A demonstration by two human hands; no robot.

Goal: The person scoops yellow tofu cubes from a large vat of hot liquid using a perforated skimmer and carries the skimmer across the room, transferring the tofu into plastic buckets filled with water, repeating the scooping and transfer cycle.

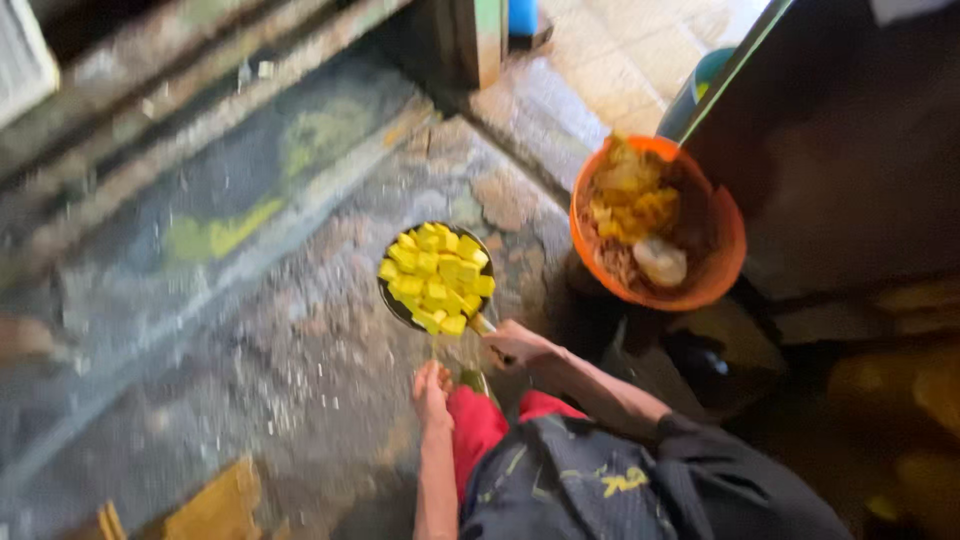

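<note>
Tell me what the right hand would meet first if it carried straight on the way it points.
The right hand points up-left, so it would likely meet the dark pan of yellow cubes first; blur leaves depth unclear.

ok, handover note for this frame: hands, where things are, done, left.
Right hand: closed on the handle of the dark pan.
Left hand: hangs beside the red cloth, holding nothing that shows.
Pan: above the rough floor, full of yellow cubes.
Orange basin: to the right, holding yellow scraps and peels.
Done: cubes cut and in the pan.
Left: pan not yet set down.
</note>
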